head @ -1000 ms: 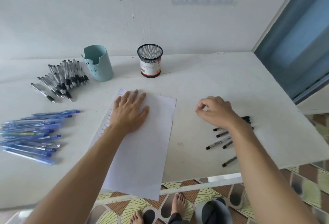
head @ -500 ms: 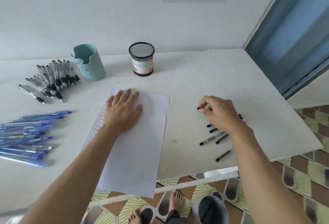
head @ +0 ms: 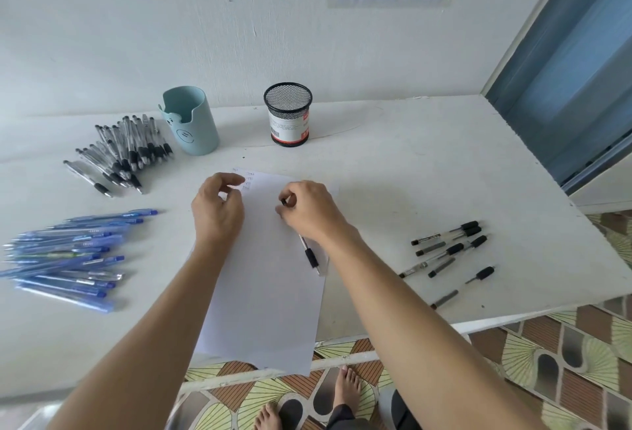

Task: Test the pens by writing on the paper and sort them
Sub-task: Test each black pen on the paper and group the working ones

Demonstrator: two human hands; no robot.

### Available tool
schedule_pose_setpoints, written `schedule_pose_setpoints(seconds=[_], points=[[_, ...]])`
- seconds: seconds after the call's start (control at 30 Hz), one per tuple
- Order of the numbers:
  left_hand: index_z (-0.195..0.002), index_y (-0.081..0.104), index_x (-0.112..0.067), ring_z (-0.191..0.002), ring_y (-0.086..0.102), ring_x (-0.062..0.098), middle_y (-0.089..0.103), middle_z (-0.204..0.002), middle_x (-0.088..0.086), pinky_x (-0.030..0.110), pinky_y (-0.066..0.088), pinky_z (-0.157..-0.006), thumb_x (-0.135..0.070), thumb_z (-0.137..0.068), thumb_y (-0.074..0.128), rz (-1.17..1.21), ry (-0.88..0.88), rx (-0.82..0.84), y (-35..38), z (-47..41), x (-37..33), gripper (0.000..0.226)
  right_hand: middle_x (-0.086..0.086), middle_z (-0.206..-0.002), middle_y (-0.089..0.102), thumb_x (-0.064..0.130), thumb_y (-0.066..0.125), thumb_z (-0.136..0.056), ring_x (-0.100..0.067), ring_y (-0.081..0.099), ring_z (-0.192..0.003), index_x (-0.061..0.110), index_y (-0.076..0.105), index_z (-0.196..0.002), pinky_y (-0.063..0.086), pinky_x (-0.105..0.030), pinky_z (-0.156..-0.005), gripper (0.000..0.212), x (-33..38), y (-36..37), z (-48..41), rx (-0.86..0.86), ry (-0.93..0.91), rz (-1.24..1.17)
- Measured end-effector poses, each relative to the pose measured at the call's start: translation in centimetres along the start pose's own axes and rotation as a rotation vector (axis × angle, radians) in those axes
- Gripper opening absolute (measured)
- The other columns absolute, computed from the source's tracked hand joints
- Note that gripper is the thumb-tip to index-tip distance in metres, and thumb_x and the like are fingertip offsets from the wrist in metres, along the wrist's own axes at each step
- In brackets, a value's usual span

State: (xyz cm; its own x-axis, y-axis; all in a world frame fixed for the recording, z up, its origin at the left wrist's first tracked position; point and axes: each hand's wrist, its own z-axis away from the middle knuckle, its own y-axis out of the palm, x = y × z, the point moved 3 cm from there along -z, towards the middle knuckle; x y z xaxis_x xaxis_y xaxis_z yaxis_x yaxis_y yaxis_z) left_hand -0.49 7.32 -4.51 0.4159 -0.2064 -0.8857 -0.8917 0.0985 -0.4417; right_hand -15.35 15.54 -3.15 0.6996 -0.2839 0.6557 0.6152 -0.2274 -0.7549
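Observation:
A white sheet of paper (head: 266, 310) lies in the middle of the white table (head: 410, 173), with small scribbles at its top left and its near end hanging over the table edge. My right hand (head: 307, 211) is above the sheet, shut on a black pen (head: 311, 257). One black end of the pen shows between my fingers, and the grip and tip stick out under my wrist, pointing towards me. My left hand (head: 219, 211) hovers over the sheet's top left with curled fingers and holds nothing.
Several black capped pens (head: 448, 248) lie to the right. Blue pens (head: 68, 252) are piled at the left, clear pens with black grips (head: 126, 149) at the back left. A teal holder (head: 189, 122) and a black mesh cup (head: 289, 115) stand at the back.
My right hand has picked up a black pen from the right-hand group and carried it left over the paper. My left hand has lifted off the sheet and curled its fingers.

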Motion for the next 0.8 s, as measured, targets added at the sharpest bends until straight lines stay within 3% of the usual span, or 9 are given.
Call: schedule_pose_setpoints(seconds=[0.17,0.27,0.4,0.53,0.63,0.8], points=[[-0.081,0.057,-0.019,-0.068,0.052,0.011,0.059,-0.074,-0.005,0.030,0.040,-0.070,-0.034,-0.075,0.053,-0.101,0.137,0.188,1.3,0.3,-0.5,0.017,-0.001,-0.106,0.066,0.030,0.055,-0.094,-0.025,0.061,-0.101,0.021,0.070,-0.106,0.048,-0.036,-0.084,0.021,-1.7,-0.4,-0.4,-0.130,0.064,0.086],[-0.066,0.044,-0.021,-0.070,0.048,0.018,0.049,-0.063,-0.008,0.035,0.033,-0.075,-0.066,-0.076,0.043,-0.377,0.278,0.330,2.7,0.6,-0.6,0.046,0.001,-0.128,0.060,0.023,0.047,-0.096,-0.026,0.048,-0.123,0.027,0.062,-0.127,0.034,-0.041,-0.096,0.034,-4.0,-1.5,-0.3,-0.250,0.054,0.281],[-0.056,0.043,-0.023,-0.091,0.043,0.018,0.049,-0.077,-0.010,0.039,0.027,-0.083,-0.090,-0.076,0.025,-0.674,0.292,0.419,3.9,0.7,-0.9,0.072,0.001,-0.162,0.027,0.029,0.035,-0.103,-0.024,0.017,-0.151,0.036,0.034,-0.152,0.014,-0.050,-0.116,0.049,-6.6,-1.7,-0.1,-0.097,0.104,0.417],[-0.061,0.054,-0.022,-0.097,0.037,0.019,0.049,-0.088,-0.007,0.046,0.033,-0.088,-0.086,-0.081,0.038,-0.850,0.162,0.465,4.6,0.9,-2.5,0.069,-0.001,-0.166,0.016,0.033,0.030,-0.105,-0.024,0.008,-0.153,0.039,0.028,-0.154,0.006,-0.051,-0.121,0.049,-6.8,-1.5,0.0,-0.044,0.088,0.420],[-0.064,0.058,-0.020,-0.101,0.041,0.022,0.051,-0.086,-0.006,0.048,0.029,-0.086,-0.063,-0.082,0.053,-0.828,0.067,0.443,4.7,1.0,-3.4,0.047,0.000,-0.166,0.015,0.033,0.030,-0.105,-0.024,0.008,-0.153,0.040,0.029,-0.153,0.004,-0.050,-0.121,0.049,-6.7,-1.5,0.1,-0.059,0.093,0.407],[-0.071,0.053,-0.014,-0.090,0.046,0.026,0.048,-0.089,0.000,0.041,0.032,-0.080,-0.041,-0.082,0.051,-0.882,0.048,0.431,4.5,1.5,-4.3,0.030,-0.001,-0.167,0.014,0.036,0.030,-0.105,-0.024,0.006,-0.154,0.039,0.028,-0.153,0.002,-0.050,-0.121,0.049,-6.6,-1.4,0.3,-0.061,0.092,0.408]])
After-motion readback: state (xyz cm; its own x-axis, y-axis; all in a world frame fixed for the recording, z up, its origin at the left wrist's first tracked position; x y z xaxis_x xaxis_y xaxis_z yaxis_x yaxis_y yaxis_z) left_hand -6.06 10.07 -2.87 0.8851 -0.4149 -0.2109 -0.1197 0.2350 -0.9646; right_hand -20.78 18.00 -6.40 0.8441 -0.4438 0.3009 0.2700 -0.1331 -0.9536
